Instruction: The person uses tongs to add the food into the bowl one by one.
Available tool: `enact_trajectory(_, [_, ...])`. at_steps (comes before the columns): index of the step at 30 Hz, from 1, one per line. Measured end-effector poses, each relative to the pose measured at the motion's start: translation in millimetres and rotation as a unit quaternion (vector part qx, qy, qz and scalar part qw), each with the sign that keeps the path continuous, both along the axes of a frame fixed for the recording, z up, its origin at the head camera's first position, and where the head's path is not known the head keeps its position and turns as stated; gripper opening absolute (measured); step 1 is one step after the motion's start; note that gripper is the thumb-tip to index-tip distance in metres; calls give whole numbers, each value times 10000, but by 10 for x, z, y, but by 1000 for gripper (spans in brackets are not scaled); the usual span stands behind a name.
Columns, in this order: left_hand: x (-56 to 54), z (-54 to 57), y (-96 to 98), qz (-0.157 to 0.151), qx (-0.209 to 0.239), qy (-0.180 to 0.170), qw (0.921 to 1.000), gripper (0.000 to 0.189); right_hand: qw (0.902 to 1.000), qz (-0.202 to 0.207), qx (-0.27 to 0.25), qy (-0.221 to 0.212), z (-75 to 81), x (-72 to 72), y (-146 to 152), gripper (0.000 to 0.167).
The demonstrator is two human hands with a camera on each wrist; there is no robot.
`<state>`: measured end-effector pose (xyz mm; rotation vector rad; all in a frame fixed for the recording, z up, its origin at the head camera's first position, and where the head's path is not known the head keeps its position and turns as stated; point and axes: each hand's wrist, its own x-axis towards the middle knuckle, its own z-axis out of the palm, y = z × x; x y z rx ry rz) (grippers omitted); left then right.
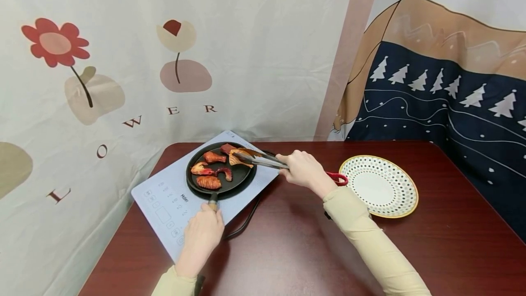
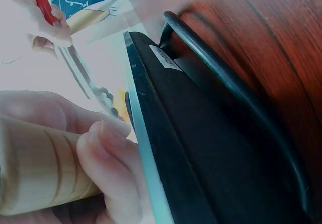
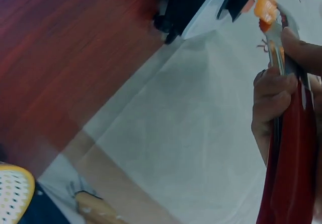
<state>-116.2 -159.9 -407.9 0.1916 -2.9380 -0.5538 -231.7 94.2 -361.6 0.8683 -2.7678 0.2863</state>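
Note:
In the head view my left hand (image 1: pixel 204 229) grips the wooden handle (image 2: pixel 37 166) of a round black frying pan (image 1: pixel 238 181). The left wrist view shows my fingers curled round that handle. With my right hand (image 1: pixel 304 170) I hold metal tongs (image 1: pixel 267 161) by their red grips (image 3: pixel 294 158). The tongs' tips are at an orange, striped piece of food (image 1: pixel 240 158) by the pan's right rim. Also in the pan lie a drumstick (image 1: pixel 215 157), a shrimp (image 1: pixel 201 169), a curled tentacle (image 1: pixel 227 173), a grilled wing-like piece (image 1: pixel 208 182) and a dark red piece (image 1: pixel 227 148).
Beneath the pan is a pale induction cooktop (image 1: pixel 164 204), angled on the dark red table (image 1: pixel 287 250). A black cable (image 1: pixel 244 225) runs out from under it. To the right, below my right forearm's far side, sits a dotted plate with a yellow rim (image 1: pixel 374 186). Printed curtains (image 1: pixel 267 58) hang behind.

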Motion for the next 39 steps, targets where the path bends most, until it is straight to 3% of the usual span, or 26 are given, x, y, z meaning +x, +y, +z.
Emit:
enact_trajectory(5, [-5, 9, 8, -24, 4, -4, 10000, 29, 9978, -92, 482, 446, 28, 2, -131, 26])
enact_trajectory(10, [-13, 6, 13, -27, 17, -31, 10000, 29, 9955, -86, 802, 507, 49, 6, -220, 27])
enact_trajectory(20, [-18, -6, 1, 39, 59, -203, 9998, 31, 9988, -12, 480, -129, 22, 4, -257, 23])
enact_trajectory(39, [-18, -5, 7, 14, 112, -186, 9998, 30, 9973, 94, 243, -689, -53, -59, -192, 30])
